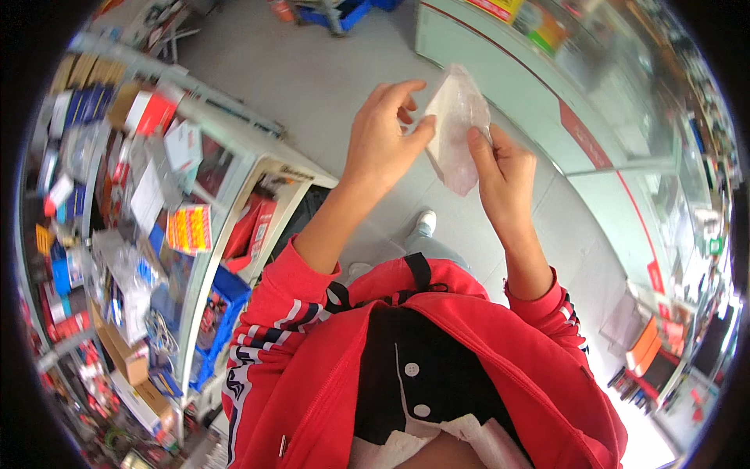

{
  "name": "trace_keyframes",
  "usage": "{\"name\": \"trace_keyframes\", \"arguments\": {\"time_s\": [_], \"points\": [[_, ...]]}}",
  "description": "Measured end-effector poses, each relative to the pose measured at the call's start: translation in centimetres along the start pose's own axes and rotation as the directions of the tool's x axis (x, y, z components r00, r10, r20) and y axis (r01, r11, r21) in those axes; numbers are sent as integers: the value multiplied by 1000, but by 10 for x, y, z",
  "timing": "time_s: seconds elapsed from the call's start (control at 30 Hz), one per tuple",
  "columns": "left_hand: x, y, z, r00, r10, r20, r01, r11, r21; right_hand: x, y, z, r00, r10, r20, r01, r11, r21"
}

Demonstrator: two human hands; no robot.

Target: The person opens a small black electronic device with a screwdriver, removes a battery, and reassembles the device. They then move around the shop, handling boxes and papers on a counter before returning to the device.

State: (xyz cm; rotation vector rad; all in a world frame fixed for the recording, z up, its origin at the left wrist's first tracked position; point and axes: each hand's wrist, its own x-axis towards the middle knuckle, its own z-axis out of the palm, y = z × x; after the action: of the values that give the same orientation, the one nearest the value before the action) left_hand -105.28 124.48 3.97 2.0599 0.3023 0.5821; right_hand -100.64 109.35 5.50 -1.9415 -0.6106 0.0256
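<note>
A clear, crinkled plastic bag (pixel 461 133) with a pale, flat surface along its left side is held up in front of me, over the floor. My right hand (pixel 504 176) grips its right edge, the thumb lying on the near face and the fingers mostly hidden behind. At its left edge is my left hand (pixel 387 133), fingers curved and apart from the thumb. The left thumb tip meets or nearly meets the bag's edge; I cannot tell which. Whatever the bag contains is hard to make out.
On the left, a glass-topped counter (pixel 258 160) is piled with boxes, papers and plastic packets. A blue crate (pixel 223 313) sits beneath it. Glass display cases (pixel 531 94) curve along the right. Grey tiled floor (pixel 312 66) lies between them, and my white shoe (pixel 426 223) shows below.
</note>
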Motion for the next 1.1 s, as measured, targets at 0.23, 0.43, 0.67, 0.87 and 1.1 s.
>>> {"name": "trace_keyframes", "arguments": {"time_s": [0.23,0.43,0.67,0.87,1.1], "points": [[72,31,119,951,-81,299,103,993,-59,35,72,-100,936,-63,-347,-57,944,-325],[87,64,208,876,375,302,-369,926,-81,25,84,-157,839,-58,-542,-237,857,-458],[94,82,251,521,572,633,-554,791,-258,-16,81,-189,973,222,55,-109,658,-745],[127,87,277,272,603,750,-596,717,-361,-9,100,-187,919,368,140,-70,502,-862],[137,94,274,231,688,688,-584,664,-467,-10,79,-176,945,326,37,-92,371,-924]]}}
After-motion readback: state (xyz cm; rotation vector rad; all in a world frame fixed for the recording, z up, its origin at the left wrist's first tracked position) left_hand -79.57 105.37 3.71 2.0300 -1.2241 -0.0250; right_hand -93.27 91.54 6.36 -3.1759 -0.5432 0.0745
